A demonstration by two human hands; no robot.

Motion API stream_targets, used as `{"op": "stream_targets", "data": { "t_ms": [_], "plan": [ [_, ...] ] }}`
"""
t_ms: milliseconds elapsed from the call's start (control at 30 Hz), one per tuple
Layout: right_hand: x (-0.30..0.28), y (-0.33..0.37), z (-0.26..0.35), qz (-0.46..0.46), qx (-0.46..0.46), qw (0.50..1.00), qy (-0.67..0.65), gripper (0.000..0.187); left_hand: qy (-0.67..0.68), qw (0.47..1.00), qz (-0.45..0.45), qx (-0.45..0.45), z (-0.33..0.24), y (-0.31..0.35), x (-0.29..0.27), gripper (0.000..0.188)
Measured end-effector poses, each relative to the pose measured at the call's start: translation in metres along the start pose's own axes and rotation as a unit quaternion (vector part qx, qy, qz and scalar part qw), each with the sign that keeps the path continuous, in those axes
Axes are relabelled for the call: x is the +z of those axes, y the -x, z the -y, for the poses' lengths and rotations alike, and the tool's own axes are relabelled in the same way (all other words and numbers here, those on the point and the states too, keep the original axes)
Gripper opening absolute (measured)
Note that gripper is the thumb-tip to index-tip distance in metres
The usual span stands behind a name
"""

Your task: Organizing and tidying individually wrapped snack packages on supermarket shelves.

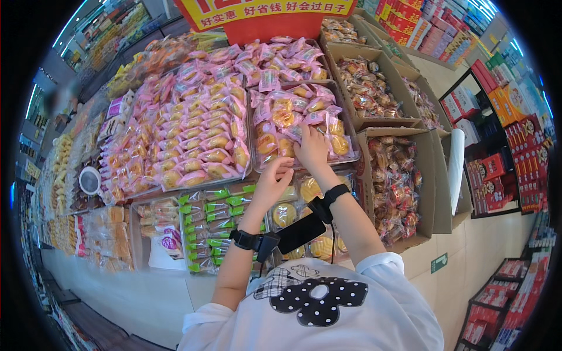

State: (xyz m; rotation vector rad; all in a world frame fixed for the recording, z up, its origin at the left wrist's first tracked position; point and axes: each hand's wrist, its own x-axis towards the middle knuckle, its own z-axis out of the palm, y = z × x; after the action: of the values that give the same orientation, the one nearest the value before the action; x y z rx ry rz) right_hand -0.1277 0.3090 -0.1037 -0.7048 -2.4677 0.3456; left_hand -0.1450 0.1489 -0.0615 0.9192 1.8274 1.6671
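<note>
Nearest the camera: a white shirt point(389, 310) with a dotted black flower patch point(298, 301) is filling the bottom of my head view.
Right hand point(312, 149): its fingers are bending down onto pink packets point(284, 114), slightly apart; from my end I cannot tell whether they are pinching one.
Left hand point(273, 180): its fingers are curling inward just beside the front edge of a clear tray point(345, 161); I cannot tell whether the fingertips are pinching anything.
Tray under the right hand: it is holding the pink packets in a loose heap, with round yellowish cakes showing through the wrapping.
Wrists: both are wearing black bands point(244, 240), and a dark, phone-like slab point(301, 235) is sitting between the forearms.
Front of the display: round yellow cakes point(285, 215) are lying beside neat columns of green-and-brown packets point(213, 225).
Neighbouring tray point(199, 185): I am seeing similar pink packets standing in close rows, left of the heaped one.
Near cardboard box point(430, 187): red-and-clear packets point(395, 187) are filling it, right of the heaped tray.
Farther cardboard box point(389, 122): it is holding small shiny wrapped snacks point(369, 88).
Far edge: a red-and-yellow sign point(269, 29) is standing behind everything.
</note>
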Motion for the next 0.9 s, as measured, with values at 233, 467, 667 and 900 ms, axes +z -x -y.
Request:
{"op": "stream_targets", "data": {
  "t_ms": [233, 467, 667, 900],
  "plan": [
    [-0.012, -0.008, -0.013, -0.023, 0.053, 0.957, -0.284, 0.044, 0.007, 1.0, -0.004, -0.014, -0.016, 0.013, -0.01, 0.027],
    [-0.058, -0.001, -0.018, 0.004, 0.251, 0.754, -0.607, 0.036, 0.043, 0.998, -0.049, 0.011, -0.014, 0.034, -0.007, 0.025],
    [-0.084, 0.015, -0.01, 0.047, 0.245, 0.689, -0.681, 0.036, 0.052, 0.997, -0.04, 0.034, -0.023, 0.045, -0.005, 0.03],
    [-0.132, 0.047, 0.005, 0.237, 0.172, 0.77, -0.567, 0.032, 0.129, 0.989, -0.064, 0.025, -0.038, 0.059, -0.003, 0.056]
  ]
}}
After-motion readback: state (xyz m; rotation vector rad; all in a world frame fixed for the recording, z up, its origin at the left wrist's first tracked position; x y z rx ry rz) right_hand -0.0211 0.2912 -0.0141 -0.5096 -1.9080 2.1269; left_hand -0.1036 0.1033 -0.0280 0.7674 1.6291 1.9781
